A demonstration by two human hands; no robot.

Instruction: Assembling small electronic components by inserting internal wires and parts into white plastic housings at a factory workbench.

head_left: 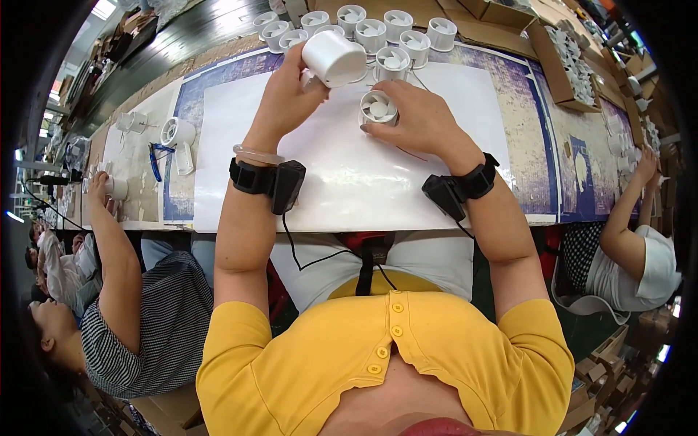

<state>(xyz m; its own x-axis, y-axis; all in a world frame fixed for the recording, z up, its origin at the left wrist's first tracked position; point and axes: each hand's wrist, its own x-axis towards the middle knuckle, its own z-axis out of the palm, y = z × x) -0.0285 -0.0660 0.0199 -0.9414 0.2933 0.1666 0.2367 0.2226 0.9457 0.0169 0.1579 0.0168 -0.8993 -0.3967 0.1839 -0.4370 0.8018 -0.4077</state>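
Observation:
My left hand (294,98) is closed around a white plastic cylinder (334,59), tilted on its side above the far part of the white sheet. To its right, my right hand (414,116) grips a short round white fan housing (378,107) by its rim. Fan blades show inside this housing, and a thin reddish wire trails below my hand. Just beyond both hands stand several similar white fan units (392,64) with their blades facing up.
The white sheet (349,174) lies on a worn blue-and-beige table. At the left are blue-handled pliers (155,161) and another white fan unit (177,131). A cardboard box (563,69) of white parts stands at the far right. Co-workers sit on both sides.

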